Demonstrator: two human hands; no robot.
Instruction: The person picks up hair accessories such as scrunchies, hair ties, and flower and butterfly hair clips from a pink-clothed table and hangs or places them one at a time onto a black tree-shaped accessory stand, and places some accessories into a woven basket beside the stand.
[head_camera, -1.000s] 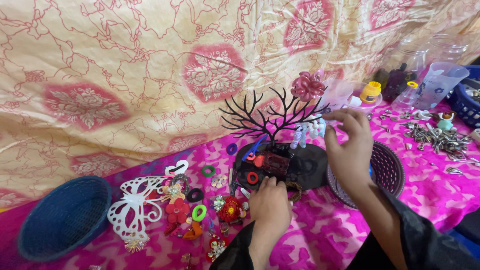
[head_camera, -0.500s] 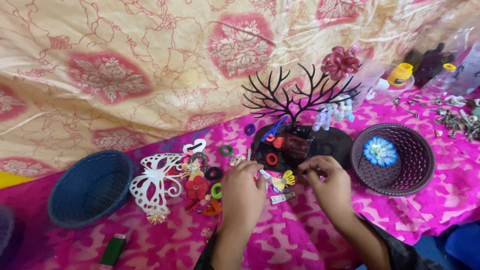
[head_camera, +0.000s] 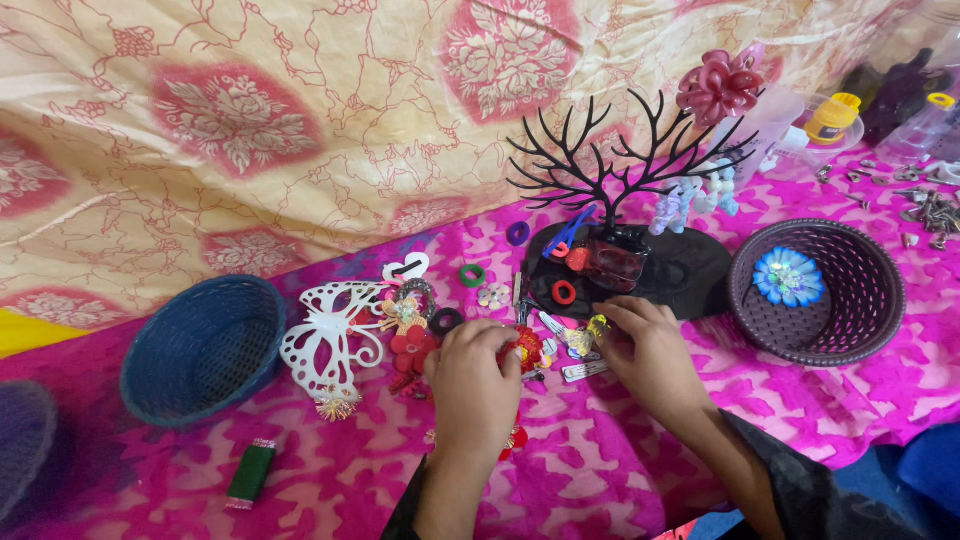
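My left hand (head_camera: 472, 378) rests knuckles-up on a pile of small hair accessories, its fingertips touching a red flower clip (head_camera: 527, 348). My right hand (head_camera: 647, 352) lies beside it, fingers pinching at a small yellow clip (head_camera: 588, 335) among flat metal hair clips (head_camera: 583, 371). Just behind stands a black tree-shaped stand (head_camera: 628, 160) on a dark round base (head_camera: 690, 272), with a pink flower (head_camera: 718, 86) on a branch and pale beads (head_camera: 693, 194) hanging. A white butterfly ornament (head_camera: 325, 340) lies left of my hands.
A blue basket (head_camera: 203, 349) sits at the left. A dark purple basket (head_camera: 860, 293) at the right holds a blue flower (head_camera: 788, 276). A green spool (head_camera: 250, 472) lies near the front. Clear containers, a yellow-capped jar (head_camera: 833, 117) and metal bits (head_camera: 930, 208) crowd the far right.
My right hand came down from the tree's branches to the clips on the cloth. My left hand stayed on the pile. The view shifted right and closer.
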